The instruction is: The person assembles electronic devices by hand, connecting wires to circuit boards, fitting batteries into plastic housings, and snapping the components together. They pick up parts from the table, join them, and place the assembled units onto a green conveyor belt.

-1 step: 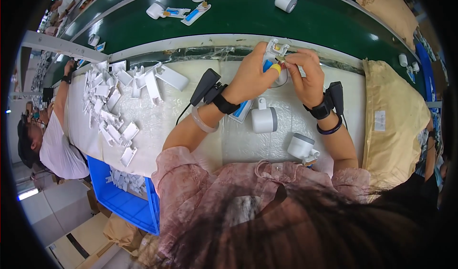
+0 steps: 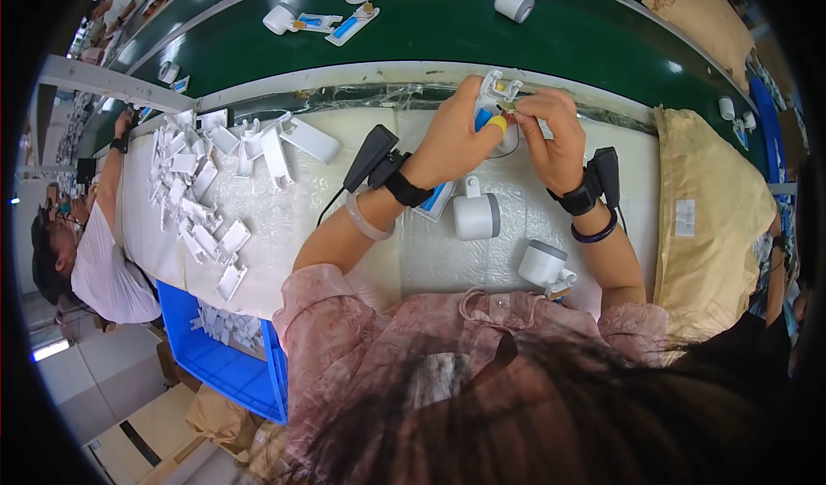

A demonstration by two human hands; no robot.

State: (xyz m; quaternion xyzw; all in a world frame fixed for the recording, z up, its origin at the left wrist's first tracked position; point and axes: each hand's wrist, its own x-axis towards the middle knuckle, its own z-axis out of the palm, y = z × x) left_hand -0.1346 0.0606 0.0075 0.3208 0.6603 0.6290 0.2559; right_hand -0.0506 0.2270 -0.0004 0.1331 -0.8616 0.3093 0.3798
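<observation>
Head view: I observe the left hand point(image 2: 452, 145) with its fingers wrapped around a white part point(image 2: 487, 98) near the far edge of the table point(image 2: 434, 265). The right hand point(image 2: 555, 139) has its fingers bunched against the part; I cannot tell what they grasp.

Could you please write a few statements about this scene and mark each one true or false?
1. The left hand holds a white part. True.
2. The right hand rests on the tan sack. False: the right hand is at the white part.
3. White pieces lie piled on the table at the person's left. True.
4. The plastic bin is red. False: the plastic bin is blue.
</observation>
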